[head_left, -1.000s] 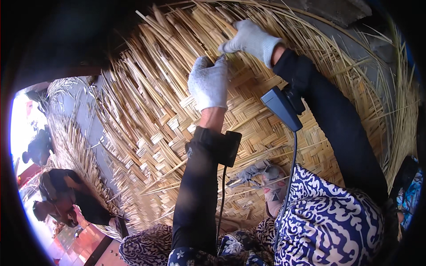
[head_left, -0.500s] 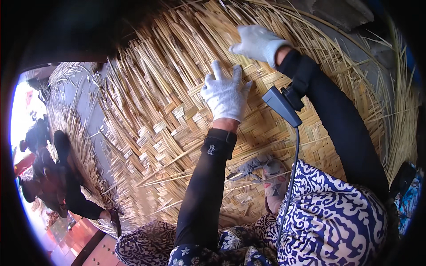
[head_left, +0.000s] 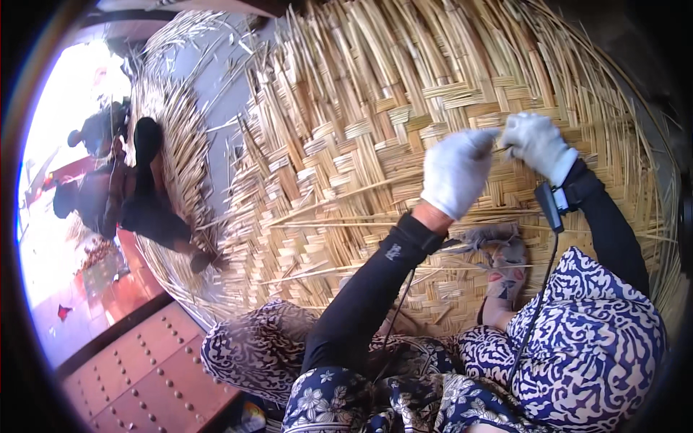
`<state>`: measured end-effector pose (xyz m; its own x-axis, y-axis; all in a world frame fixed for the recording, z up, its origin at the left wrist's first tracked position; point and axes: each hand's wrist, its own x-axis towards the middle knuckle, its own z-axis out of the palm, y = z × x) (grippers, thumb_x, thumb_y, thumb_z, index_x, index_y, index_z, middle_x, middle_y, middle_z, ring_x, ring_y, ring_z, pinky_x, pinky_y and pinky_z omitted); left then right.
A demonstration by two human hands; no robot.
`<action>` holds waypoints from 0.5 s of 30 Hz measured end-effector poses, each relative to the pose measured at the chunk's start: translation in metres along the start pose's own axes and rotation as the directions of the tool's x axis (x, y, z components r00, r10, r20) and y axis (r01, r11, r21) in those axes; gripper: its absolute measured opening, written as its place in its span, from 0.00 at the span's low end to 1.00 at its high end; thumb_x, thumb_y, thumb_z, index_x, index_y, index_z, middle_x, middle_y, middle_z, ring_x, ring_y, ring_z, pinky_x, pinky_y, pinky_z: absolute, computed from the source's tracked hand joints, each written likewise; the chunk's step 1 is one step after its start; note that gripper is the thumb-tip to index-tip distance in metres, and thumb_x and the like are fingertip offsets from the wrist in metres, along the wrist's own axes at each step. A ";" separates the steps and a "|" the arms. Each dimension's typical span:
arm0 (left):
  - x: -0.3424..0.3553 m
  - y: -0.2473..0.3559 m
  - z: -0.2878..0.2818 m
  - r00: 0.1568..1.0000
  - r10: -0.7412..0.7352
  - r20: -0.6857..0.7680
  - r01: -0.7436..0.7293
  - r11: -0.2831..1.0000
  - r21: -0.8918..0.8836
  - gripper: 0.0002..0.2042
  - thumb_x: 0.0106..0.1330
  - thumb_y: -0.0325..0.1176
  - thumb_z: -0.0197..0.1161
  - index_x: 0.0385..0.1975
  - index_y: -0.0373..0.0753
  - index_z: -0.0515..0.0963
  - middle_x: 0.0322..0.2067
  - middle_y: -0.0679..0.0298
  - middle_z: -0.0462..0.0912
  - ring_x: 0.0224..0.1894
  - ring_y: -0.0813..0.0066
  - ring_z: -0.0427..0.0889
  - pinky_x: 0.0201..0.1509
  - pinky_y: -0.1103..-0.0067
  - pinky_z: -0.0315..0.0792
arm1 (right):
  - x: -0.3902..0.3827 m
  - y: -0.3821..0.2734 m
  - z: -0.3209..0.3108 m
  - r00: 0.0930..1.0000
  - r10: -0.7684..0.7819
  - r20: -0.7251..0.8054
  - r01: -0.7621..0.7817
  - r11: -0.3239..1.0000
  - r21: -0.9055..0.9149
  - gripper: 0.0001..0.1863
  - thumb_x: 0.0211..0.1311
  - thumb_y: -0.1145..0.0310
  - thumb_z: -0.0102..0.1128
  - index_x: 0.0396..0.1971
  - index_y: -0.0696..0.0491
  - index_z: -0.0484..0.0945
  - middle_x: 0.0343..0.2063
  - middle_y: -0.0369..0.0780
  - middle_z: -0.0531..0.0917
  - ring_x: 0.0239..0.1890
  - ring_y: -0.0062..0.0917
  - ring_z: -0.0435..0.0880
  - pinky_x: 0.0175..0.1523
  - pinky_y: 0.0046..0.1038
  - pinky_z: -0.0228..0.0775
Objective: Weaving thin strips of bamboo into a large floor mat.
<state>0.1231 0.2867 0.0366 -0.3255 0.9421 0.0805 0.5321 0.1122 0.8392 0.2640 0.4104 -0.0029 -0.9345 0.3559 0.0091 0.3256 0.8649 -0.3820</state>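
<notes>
- Nearest the body, a patterned sock [head_left: 505, 278] covers a foot resting on the weave, cramping room that way.
- I see the left hand [head_left: 456, 173], splayed half a second ago, now bunched beside the right hand [head_left: 538, 144]; their work looks paired now. I can't tell how tightly either hand's fingers close, or on what.
- The woven mat [head_left: 346, 180] lies beneath.
- Beyond, unwoven strips [head_left: 382, 54] fan toward its fringe; grey ground [head_left: 219, 148] borders it leftward.

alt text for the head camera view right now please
White-gloved left hand and right hand close together over a large, straw-coloured woven mat. Blue-and-white patterned clothing fills the lower right; another person appears at the left.
</notes>
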 end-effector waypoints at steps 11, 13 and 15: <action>0.012 -0.017 -0.103 0.916 -0.169 0.364 0.180 0.984 0.004 0.11 0.54 0.23 0.57 0.37 0.43 0.77 0.36 0.62 0.79 0.38 0.77 0.78 0.42 0.82 0.74 | -0.006 -0.003 -0.033 0.997 0.028 -0.065 -0.030 0.999 -0.030 0.08 0.40 0.69 0.62 0.23 0.53 0.78 0.25 0.35 0.79 0.29 0.27 0.77 0.35 0.27 0.68; 0.013 -0.016 -0.164 0.933 -0.132 0.334 0.096 0.988 0.122 0.10 0.56 0.26 0.56 0.38 0.44 0.77 0.35 0.63 0.79 0.35 0.78 0.79 0.40 0.83 0.74 | 0.005 -0.033 -0.027 0.952 -0.243 -0.184 0.177 0.932 -0.316 0.09 0.45 0.61 0.56 0.24 0.49 0.77 0.24 0.33 0.76 0.29 0.27 0.74 0.38 0.29 0.64; 0.020 -0.006 -0.191 0.925 -0.161 0.345 0.082 0.969 0.233 0.10 0.57 0.28 0.56 0.39 0.43 0.77 0.34 0.64 0.80 0.33 0.81 0.79 0.37 0.85 0.74 | -0.012 -0.050 -0.005 0.969 -0.227 0.101 0.246 0.932 -0.266 0.11 0.45 0.56 0.54 0.18 0.47 0.75 0.19 0.33 0.74 0.26 0.24 0.72 0.34 0.28 0.62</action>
<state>-0.0355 0.2443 0.1359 -0.1169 0.9620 -0.2466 0.6708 0.2596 0.6947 0.2600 0.3643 0.0203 -0.9937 0.1123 0.0022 0.1114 0.9879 -0.1081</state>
